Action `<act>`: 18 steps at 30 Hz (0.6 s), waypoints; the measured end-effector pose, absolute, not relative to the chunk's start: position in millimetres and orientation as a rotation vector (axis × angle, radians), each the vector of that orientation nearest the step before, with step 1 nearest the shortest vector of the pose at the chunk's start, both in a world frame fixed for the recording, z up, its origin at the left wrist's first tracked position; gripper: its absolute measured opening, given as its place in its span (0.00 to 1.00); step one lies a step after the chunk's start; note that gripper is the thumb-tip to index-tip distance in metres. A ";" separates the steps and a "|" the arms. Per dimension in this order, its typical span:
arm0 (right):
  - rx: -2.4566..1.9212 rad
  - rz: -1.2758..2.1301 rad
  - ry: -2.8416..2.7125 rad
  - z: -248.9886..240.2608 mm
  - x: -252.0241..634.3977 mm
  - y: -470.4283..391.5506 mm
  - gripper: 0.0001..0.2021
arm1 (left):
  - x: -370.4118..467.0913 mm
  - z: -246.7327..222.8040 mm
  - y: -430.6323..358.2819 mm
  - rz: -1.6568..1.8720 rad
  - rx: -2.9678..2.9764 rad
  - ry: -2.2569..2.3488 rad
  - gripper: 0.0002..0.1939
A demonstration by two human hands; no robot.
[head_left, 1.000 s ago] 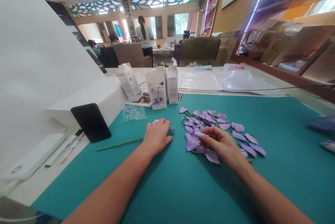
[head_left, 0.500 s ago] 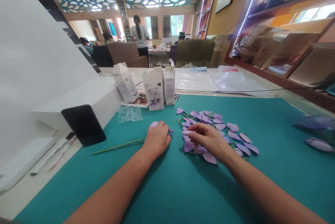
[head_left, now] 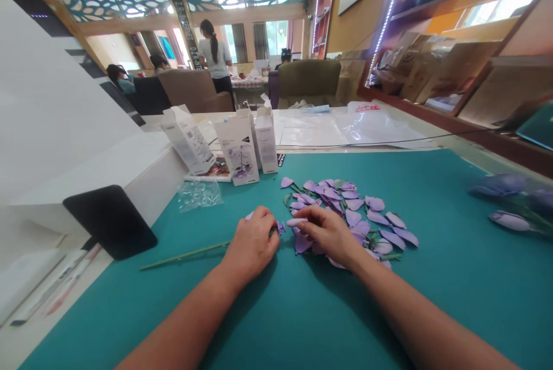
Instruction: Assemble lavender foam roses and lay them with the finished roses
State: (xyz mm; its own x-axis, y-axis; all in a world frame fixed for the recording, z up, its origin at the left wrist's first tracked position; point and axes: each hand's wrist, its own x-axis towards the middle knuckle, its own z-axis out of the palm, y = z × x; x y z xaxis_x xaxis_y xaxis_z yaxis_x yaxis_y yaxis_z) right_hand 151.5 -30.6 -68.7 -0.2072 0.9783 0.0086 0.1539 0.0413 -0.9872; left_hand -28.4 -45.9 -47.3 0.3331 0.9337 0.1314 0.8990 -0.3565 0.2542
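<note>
My left hand [head_left: 256,238] is closed around the top of an artificial flower stem [head_left: 185,256], whose green length slants out to the left over the mat. A small purple connector [head_left: 281,227] pokes out past its fingertips, and a bit of lilac petal shows behind the knuckles. Between thumb and fingers, my right hand [head_left: 326,233] pinches a pale lilac petal [head_left: 296,222], its tip close to the connector with a slight gap. Under and behind that hand spreads a pile of loose purple petals [head_left: 353,204] with some green pieces among them.
A green mat [head_left: 276,312] covers the table. White cartons [head_left: 237,151] stand at the back beside a crumpled clear bag [head_left: 199,194]. A dark tablet-like panel [head_left: 110,223] leans at left, near pens [head_left: 64,283]. Purple flowers [head_left: 510,220] lie at far right. People are in the background.
My right hand has lifted a petal from the pile and brought it left toward the connector. My left hand still holds the stem. The whole view has shifted slightly.
</note>
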 end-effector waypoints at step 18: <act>-1.150 1.246 -1.591 -76.8 153.2 -29.7 0.11 | -29.9 -45.2 -45.8 0.454 2.422 1.614 0.08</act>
State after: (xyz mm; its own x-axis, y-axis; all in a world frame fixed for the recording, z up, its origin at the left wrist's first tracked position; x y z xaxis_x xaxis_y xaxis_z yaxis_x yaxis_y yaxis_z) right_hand 153.2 -29.7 -76.8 -0.2724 0.9608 0.0520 0.1794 0.1038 -0.9783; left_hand -29.9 -45.8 -45.2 0.3581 0.9225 0.1442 0.8626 -0.3860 0.3270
